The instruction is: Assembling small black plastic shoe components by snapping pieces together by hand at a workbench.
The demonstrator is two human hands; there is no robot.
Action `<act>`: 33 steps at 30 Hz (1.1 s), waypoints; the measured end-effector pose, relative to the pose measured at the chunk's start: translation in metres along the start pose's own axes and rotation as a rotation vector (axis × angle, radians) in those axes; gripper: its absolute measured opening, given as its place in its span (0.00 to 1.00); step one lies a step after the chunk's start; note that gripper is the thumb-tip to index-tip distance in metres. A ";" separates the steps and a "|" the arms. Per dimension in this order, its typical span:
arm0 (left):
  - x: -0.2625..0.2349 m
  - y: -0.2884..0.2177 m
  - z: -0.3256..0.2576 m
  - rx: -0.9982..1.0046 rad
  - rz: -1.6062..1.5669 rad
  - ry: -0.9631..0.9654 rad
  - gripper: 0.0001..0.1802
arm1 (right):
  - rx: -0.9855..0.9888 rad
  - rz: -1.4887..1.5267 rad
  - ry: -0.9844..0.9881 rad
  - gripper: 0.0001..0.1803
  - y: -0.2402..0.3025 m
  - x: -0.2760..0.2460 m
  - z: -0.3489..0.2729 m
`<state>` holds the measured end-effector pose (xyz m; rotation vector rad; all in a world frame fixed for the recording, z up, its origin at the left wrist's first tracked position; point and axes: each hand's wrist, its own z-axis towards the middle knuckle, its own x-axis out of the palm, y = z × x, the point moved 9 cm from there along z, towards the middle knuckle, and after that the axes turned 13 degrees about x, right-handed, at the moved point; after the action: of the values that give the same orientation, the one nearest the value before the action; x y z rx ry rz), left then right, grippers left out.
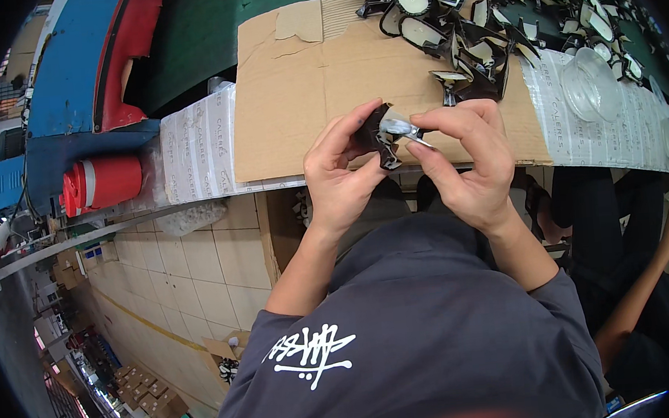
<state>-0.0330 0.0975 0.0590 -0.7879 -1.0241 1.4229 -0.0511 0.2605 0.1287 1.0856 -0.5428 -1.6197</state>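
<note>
My left hand (pixel 338 179) grips a glossy black piece (pixel 382 136) that resembles a covered shoe heel, with a pale inner face. Thumb and fingers of that hand close around its left side. Pinched between the thumb and forefinger of my right hand (pixel 468 155) is a small silvery-white piece (pixel 397 128), whose kind I cannot make out. It lies against the black piece, or very close to it. Both hands are above the near edge of a brown cardboard sheet (pixel 287 110). Beyond them, similar black pieces with cream faces (pixel 468 53) lie in a heap.
A clear round plastic container (pixel 588 85) stands on the right of the table. A red wrapped bundle (pixel 105 184) sits at the left, beside blue machinery (pixel 64 69). At the lower right is another person's arm (pixel 636 295). A green surface (pixel 195 31) lies beyond the cardboard.
</note>
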 end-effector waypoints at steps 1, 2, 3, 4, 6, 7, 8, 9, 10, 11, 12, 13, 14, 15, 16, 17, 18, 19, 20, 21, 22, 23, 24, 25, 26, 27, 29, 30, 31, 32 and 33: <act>-0.001 0.000 0.000 -0.002 -0.001 -0.003 0.29 | -0.025 -0.028 -0.001 0.16 0.002 0.002 -0.001; -0.001 -0.001 0.001 0.022 0.033 0.012 0.29 | -0.024 -0.028 0.002 0.16 0.002 0.003 -0.001; 0.000 -0.003 0.002 0.046 0.067 0.027 0.28 | -0.002 -0.005 0.029 0.15 0.001 0.005 -0.002; -0.001 -0.003 0.002 0.045 0.067 0.026 0.28 | 0.020 0.017 0.056 0.15 -0.001 0.007 -0.003; -0.001 -0.003 0.003 0.057 0.076 0.045 0.31 | 0.055 0.064 0.076 0.15 -0.004 0.006 -0.004; -0.003 -0.003 0.003 0.056 0.077 0.043 0.31 | 0.089 0.112 0.094 0.14 -0.007 0.006 -0.004; -0.005 -0.002 0.003 0.044 0.066 0.033 0.31 | 0.089 0.113 0.096 0.14 -0.004 0.004 -0.005; -0.006 -0.001 0.003 0.032 0.056 0.022 0.31 | 0.119 0.146 0.134 0.15 -0.002 0.003 -0.005; -0.007 0.000 0.003 0.031 0.057 0.021 0.31 | 0.149 0.180 0.171 0.15 0.000 0.003 -0.005; -0.009 0.001 0.002 0.012 0.055 -0.003 0.30 | 0.149 0.181 0.173 0.15 0.001 0.001 -0.005; -0.011 0.003 0.002 -0.008 0.052 -0.025 0.29 | 0.166 0.215 0.168 0.15 0.001 -0.002 -0.005; -0.011 0.003 0.001 -0.009 0.050 -0.024 0.29 | 0.182 0.249 0.163 0.15 0.000 -0.005 -0.006; -0.009 0.003 0.001 -0.020 0.027 -0.014 0.30 | 0.184 0.248 0.162 0.15 -0.001 -0.004 -0.005; -0.008 0.002 0.001 -0.029 0.005 -0.005 0.32 | 0.176 0.206 0.110 0.15 -0.005 -0.006 -0.002; -0.007 0.002 0.000 -0.029 0.006 -0.005 0.32 | 0.167 0.165 0.058 0.15 -0.008 -0.008 0.000; -0.006 0.001 0.000 -0.034 0.020 0.012 0.32 | 0.184 0.168 0.061 0.14 -0.011 -0.006 0.001; -0.005 0.001 -0.001 -0.039 0.033 0.029 0.32 | 0.184 0.168 0.061 0.14 -0.012 -0.004 0.000; -0.004 0.001 -0.002 -0.039 0.034 0.029 0.32 | 0.195 0.159 0.106 0.14 -0.013 0.001 -0.001; -0.004 0.000 -0.002 -0.037 0.055 0.031 0.32 | 0.205 0.149 0.151 0.14 -0.015 0.007 -0.002; -0.004 -0.001 -0.002 -0.036 0.076 0.034 0.32 | 0.207 0.149 0.151 0.14 -0.016 0.009 -0.002; -0.003 -0.001 -0.002 -0.037 0.075 0.035 0.32 | 0.192 0.133 0.126 0.13 -0.016 0.008 -0.001; -0.003 -0.001 -0.003 -0.055 0.093 0.040 0.32 | 0.178 0.116 0.101 0.13 -0.017 0.008 -0.001; -0.003 -0.001 -0.004 -0.072 0.112 0.043 0.33 | 0.179 0.117 0.101 0.13 -0.018 0.009 -0.001; -0.003 -0.001 -0.004 -0.073 0.112 0.044 0.33 | 0.161 0.094 0.081 0.13 -0.017 0.009 -0.001; -0.004 -0.001 -0.004 -0.075 0.128 0.036 0.32 | 0.144 0.071 0.060 0.14 -0.017 0.008 0.000; -0.005 -0.001 -0.004 -0.077 0.144 0.028 0.32 | 0.144 0.072 0.061 0.14 -0.017 0.008 0.000; -0.006 -0.001 -0.005 -0.082 0.148 0.040 0.32 | 0.122 0.012 0.030 0.14 -0.016 0.006 0.002; -0.005 0.000 -0.005 -0.086 0.151 0.055 0.32 | 0.123 0.012 0.031 0.14 -0.017 0.006 0.003; -0.006 0.000 -0.006 -0.087 0.150 0.055 0.32 | 0.124 -0.005 0.015 0.14 -0.018 0.004 0.004; -0.006 0.001 -0.006 -0.088 0.166 0.056 0.32 | 0.126 -0.022 -0.001 0.14 -0.019 0.002 0.005; -0.006 0.001 -0.007 -0.089 0.181 0.060 0.32 | 0.128 -0.024 -0.002 0.14 -0.021 0.002 0.007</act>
<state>-0.0266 0.0924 0.0547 -1.0033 -0.9953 1.5055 -0.0675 0.2648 0.1151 1.1888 -0.6435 -1.6248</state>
